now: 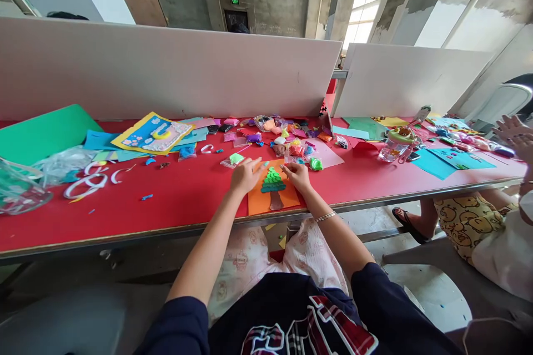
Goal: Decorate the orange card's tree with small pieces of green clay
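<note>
An orange sheet of paper (293, 199) lies at the table's front edge, straight ahead of me. On it is a tree picture, with a layered top of green clay pieces (272, 180) above a brown trunk (275, 201). My left hand (246, 176) rests at the sheet's upper left, its fingers stretched toward the treetop. At the upper right, my right hand (298, 176) has its fingertips drawn together near the tip of the tree. Anything between those fingertips is too small to make out. Just past the right hand sits a bright green clay lump (316, 164).
Bags and lumps of coloured clay (291, 147) crowd the red table (166, 199) behind the sheet. To the left are a yellow-framed picture (152, 133), white strips (86, 184) and a clear container (20, 191). A jar (393, 147) stands right; another person's hands (514, 133) show beyond.
</note>
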Demonstrator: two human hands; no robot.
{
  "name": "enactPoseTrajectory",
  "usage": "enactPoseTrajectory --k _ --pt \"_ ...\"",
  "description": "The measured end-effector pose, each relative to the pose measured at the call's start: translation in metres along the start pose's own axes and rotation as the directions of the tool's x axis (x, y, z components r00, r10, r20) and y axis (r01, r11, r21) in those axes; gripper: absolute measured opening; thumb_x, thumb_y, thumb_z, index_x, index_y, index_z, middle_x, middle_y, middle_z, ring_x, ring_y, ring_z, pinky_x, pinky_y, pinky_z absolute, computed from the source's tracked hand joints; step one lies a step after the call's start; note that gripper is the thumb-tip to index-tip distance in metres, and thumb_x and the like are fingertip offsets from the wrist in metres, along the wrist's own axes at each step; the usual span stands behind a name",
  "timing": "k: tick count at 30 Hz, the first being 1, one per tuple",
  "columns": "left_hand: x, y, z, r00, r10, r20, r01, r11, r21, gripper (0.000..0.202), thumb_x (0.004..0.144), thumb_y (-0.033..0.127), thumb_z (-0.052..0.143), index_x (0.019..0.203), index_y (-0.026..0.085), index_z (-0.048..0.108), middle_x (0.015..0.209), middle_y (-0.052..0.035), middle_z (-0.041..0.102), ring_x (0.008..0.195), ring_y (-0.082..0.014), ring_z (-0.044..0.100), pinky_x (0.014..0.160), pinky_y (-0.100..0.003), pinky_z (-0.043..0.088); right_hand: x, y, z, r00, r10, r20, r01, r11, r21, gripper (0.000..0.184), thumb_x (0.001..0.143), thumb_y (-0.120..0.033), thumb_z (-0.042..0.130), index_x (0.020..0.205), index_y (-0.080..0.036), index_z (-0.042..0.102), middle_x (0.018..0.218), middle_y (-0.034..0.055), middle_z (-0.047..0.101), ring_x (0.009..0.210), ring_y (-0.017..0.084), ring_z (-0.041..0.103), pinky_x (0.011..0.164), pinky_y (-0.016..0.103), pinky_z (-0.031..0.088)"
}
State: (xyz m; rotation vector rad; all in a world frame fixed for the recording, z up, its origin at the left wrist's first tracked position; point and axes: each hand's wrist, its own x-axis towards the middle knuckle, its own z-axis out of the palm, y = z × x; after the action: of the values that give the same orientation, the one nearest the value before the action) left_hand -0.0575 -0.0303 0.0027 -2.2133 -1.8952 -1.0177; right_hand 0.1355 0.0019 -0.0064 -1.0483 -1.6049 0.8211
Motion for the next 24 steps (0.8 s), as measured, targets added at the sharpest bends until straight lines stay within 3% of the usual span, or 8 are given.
enactPoseTrajectory --k 2,4,6,9,13,16,19,24 --pt "-0.006 -0.01 0.002 0.989 -0.099 0.112 0.075 0.978 0.194 0.049 0.095 0.038 0.04 0.129 0.007 0.058 0.109 -0.0178 0.065 0.097 -0.0259 0.062 0.078 -0.032 0.046 -0.002 0.011 -0.006 0.998 0.009 -0.065 -0.012 0.999 -0.047 0.049 0.076 -0.061 0.058 0.053 -0.019 0.046 0.051 0.0004 0.05 0.052 0.011 0.045 0.053 0.025 0.036" --pt "-0.014 -0.013 0.003 0.953 -0.156 0.261 0.059 0.936 0.346 0.049 0.095 0.033 0.038 0.132 0.006 0.054 0.115 -0.0201 0.063 0.104 -0.0301 0.061 0.084 -0.037 0.047 -0.004 0.018 -0.009 0.996 0.038 -0.077 -0.042 0.998 -0.049 0.045 0.08 -0.057 0.054 0.056 -0.018 0.049 0.053 0.0018 0.054 0.054 0.012 0.049 0.054 0.025 0.037" --pt "-0.022 -0.012 0.003 0.925 -0.144 0.351 -0.015 0.911 0.413 0.047 0.095 0.03 0.036 0.132 0.006 0.054 0.116 -0.0199 0.063 0.108 -0.0309 0.06 0.088 -0.039 0.046 -0.003 0.02 -0.008 0.994 0.045 -0.098 -0.053 0.996 -0.072 0.041 0.081 -0.052 0.054 0.06 -0.018 0.053 0.055 0.0021 0.057 0.055 0.013 0.051 0.055 0.024 0.038" --pt "-0.033 -0.008 -0.001 0.916 -0.084 0.392 -0.1 0.898 0.428 0.046 0.094 0.028 0.035 0.13 0.01 0.055 0.114 -0.0175 0.064 0.107 -0.0289 0.061 0.088 -0.038 0.047 0.0 0.019 -0.007 0.991 0.046 -0.123 -0.053 0.997 -0.051 0.038 0.085 -0.045 0.05 0.06 -0.018 0.054 0.056 0.0021 0.059 0.055 0.012 0.051 0.057 0.023 0.04" --pt "-0.039 -0.012 -0.009 0.926 -0.039 0.376 -0.124 0.909 0.399 0.042 0.093 0.034 0.038 0.116 0.014 0.066 0.103 -0.0137 0.066 0.099 -0.0276 0.063 0.083 -0.035 0.049 0.002 0.017 -0.007 0.994 0.106 0.001 -0.106 0.991 0.087 0.035 0.084 -0.042 0.054 0.06 -0.016 0.057 0.058 0.0027 0.061 0.051 0.01 0.052 0.055 0.023 0.04" --pt "-0.032 -0.011 -0.012 0.958 -0.037 0.283 -0.076 0.922 0.379 0.039 0.09 0.037 0.043 0.1 0.015 0.073 0.092 -0.0139 0.066 0.095 -0.0298 0.062 0.082 -0.037 0.049 0.0 0.014 -0.008 0.983 0.116 0.142 -0.13 0.987 0.095 0.035 0.076 -0.047 0.065 0.063 -0.015 0.06 0.056 0.0019 0.06 0.051 0.011 0.053 0.052 0.022 0.039" --pt "-0.016 0.001 -0.008 0.991 0.031 0.128 -0.067 0.956 0.284 0.04 0.089 0.035 0.044 0.112 0.014 0.07 0.097 -0.014 0.065 0.1 -0.03 0.06 0.084 -0.037 0.049 -0.003 0.01 -0.008 0.963 0.092 0.252 -0.111 0.992 0.061 0.044 0.075 -0.056 0.065 0.06 -0.015 0.059 0.05 0.0005 0.057 0.049 0.01 0.051 0.05 0.021 0.037" --pt "0.001 0.035 0.008 0.961 0.23 0.151 -0.258 0.944 0.205 0.045 0.088 0.025 0.044 0.129 0.013 0.059 0.101 -0.0139 0.062 0.104 -0.0286 0.057 0.087 -0.036 0.048 -0.003 0.003 -0.008 0.909 0.049 0.414 -0.103 0.989 0.11 0.046 0.078 -0.054 0.063 0.055 -0.015 0.055 0.049 -0.0011 0.055 0.048 0.008 0.048 0.051 0.022 0.038"
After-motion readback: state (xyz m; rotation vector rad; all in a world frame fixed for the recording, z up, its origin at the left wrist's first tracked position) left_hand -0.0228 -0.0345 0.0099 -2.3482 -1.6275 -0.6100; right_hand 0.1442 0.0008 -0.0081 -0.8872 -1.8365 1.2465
